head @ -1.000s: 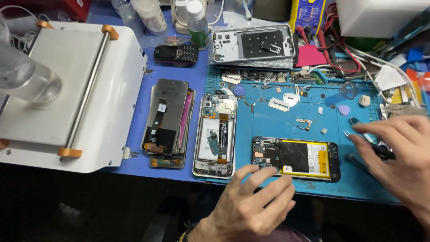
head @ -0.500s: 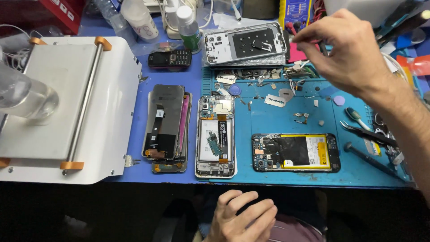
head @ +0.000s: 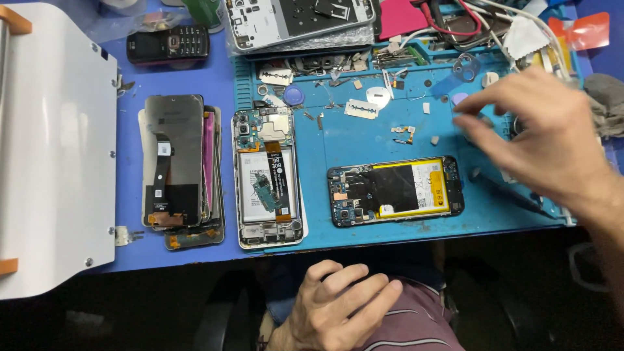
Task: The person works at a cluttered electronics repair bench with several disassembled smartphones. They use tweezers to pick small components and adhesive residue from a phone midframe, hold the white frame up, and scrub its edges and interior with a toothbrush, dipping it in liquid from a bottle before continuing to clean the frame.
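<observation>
My left hand rests flat on my lap below the table edge, fingers spread, holding nothing. My right hand hovers blurred over the right part of the blue work mat, fingers apart and pointing left; nothing shows in it. Just left of it lies an opened phone with a yellow battery. A second opened phone with a white battery lies upright at the mat's left edge. Dark tools lie under my right wrist.
A stack of phone screens lies left of the mat. A white machine fills the far left. At the back are a phone back frame, a black keypad phone, razor blades, small screws and cables.
My right hand came down from the back of the table to the right side of the mat. The view moved closer. My left hand stayed on my lap.
</observation>
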